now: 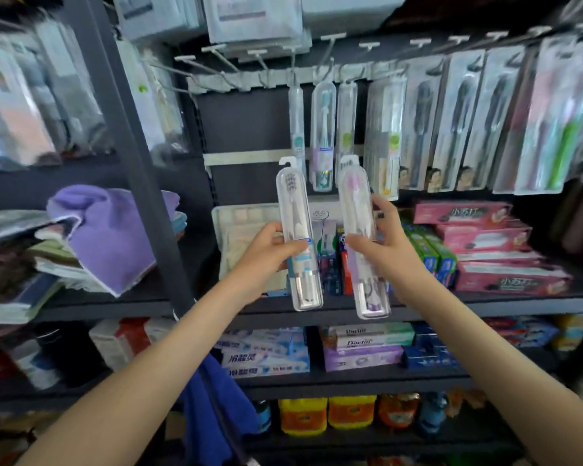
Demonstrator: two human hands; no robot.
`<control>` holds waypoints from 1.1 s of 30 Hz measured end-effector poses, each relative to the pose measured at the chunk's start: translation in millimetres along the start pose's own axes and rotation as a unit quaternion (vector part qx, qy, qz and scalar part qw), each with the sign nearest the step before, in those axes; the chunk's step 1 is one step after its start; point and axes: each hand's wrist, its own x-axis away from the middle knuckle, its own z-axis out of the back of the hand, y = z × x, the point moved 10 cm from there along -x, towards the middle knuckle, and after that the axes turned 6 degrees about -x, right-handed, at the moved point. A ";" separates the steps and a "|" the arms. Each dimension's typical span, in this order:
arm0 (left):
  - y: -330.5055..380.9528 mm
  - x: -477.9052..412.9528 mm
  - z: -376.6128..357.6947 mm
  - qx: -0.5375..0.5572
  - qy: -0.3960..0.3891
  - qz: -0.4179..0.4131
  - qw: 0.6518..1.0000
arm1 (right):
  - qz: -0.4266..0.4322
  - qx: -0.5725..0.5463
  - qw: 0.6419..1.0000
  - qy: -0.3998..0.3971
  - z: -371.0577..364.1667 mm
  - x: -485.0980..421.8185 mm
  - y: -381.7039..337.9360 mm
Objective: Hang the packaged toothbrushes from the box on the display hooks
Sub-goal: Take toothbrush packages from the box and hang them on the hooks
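Two packaged toothbrushes stand upright before the display hooks (pixel 266 77) at twelve o'clock, the white-bristled pack (pixel 298 237) gripped by the left hand (pixel 266 255), the pink-bristled pack (pixel 362 237) gripped by the right hand (pixel 384 243), both forearms outstretched.

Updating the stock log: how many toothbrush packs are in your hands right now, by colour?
Blue-label pack, in left hand: 1
Pink pack, in right hand: 1
Total: 2
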 end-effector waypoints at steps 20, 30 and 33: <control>97.2 -62.3 30.4 0.065 0.067 -0.107 0.990 | 0.075 0.064 0.994 0.042 -0.3 -123.4 -94.3; 108.6 -60.9 39.7 0.067 0.086 -0.121 0.987 | 0.065 0.112 0.991 0.036 -5.2 -147.2 -89.2; 107.0 -57.1 40.0 0.077 0.089 -0.121 0.986 | 0.073 0.138 0.988 0.018 -16.6 -149.8 -82.5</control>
